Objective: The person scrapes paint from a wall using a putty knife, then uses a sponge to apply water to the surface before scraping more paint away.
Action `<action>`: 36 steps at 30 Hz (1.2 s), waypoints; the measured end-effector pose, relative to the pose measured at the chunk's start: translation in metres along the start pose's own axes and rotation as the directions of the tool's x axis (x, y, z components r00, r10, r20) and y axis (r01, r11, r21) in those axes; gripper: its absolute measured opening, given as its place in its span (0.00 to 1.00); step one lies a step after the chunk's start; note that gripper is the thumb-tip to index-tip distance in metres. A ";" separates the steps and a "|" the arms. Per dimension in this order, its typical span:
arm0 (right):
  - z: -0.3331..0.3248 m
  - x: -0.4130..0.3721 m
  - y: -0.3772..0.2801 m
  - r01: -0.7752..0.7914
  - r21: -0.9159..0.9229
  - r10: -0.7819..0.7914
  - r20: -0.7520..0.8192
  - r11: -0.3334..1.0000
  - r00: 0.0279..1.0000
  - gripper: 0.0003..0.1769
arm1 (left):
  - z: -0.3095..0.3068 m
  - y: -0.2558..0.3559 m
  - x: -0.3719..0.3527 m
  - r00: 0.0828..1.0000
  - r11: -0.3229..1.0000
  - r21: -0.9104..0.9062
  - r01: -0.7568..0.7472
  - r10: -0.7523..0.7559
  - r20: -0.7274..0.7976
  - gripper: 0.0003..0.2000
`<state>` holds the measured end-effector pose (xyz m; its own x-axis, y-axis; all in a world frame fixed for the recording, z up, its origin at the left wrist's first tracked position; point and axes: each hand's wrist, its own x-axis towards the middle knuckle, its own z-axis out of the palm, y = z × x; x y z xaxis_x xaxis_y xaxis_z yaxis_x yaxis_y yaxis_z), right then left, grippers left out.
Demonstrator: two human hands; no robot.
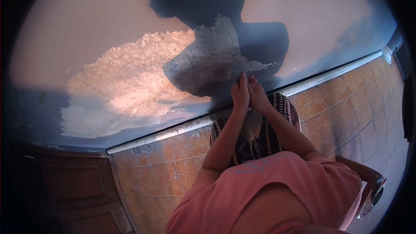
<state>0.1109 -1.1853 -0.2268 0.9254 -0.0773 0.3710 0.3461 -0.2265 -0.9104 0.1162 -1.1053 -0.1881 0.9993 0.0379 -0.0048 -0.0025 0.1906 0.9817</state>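
Observation:
Both my hands meet in front of the lower wall, just above the white skirting strip (299, 88). My left hand (240, 94) has its fingers pressed together and pointing up toward the wall. Right beside it, my right hand (258, 95) leans against it with its fingers close together. What lies between them is hidden, so I cannot tell what they hold. Behind and left of the hands spreads a large rough patch (134, 73) where the wall's paint is stripped. My shadow (203, 0) falls across the wall and part of this patch.
Patterned cloth (286, 108) covers my knees, close to the wall. Orange floor tiles (151, 177) run along it, with pale flakes (151, 147) near the skirting. A brown panelled door (73, 182) stands at lower left. Brown furniture (359, 171) holding a round container (378, 194) is at right.

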 end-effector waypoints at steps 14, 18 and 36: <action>-0.006 0.011 0.010 -0.186 0.069 0.181 0.071 0.980 0.981 0.19 | 0.010 -0.020 0.019 0.999 0.989 -0.142 0.033 -0.038 -0.033 0.21; -0.018 0.050 -0.016 -0.071 0.056 0.066 0.100 0.996 0.993 0.19 | 0.015 0.020 0.040 0.987 0.988 0.012 -0.154 0.153 0.054 0.20; -0.011 0.019 0.006 -0.174 0.022 0.171 0.091 0.984 0.981 0.19 | 0.014 -0.016 0.020 0.994 0.992 -0.124 -0.009 -0.004 -0.107 0.19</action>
<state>0.1285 -1.1983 -0.2229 0.9812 -0.0263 0.1912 0.1830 -0.1884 -0.9649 0.1368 -1.1210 -0.2018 0.9894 0.1420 -0.0291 -0.0166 0.3107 0.9504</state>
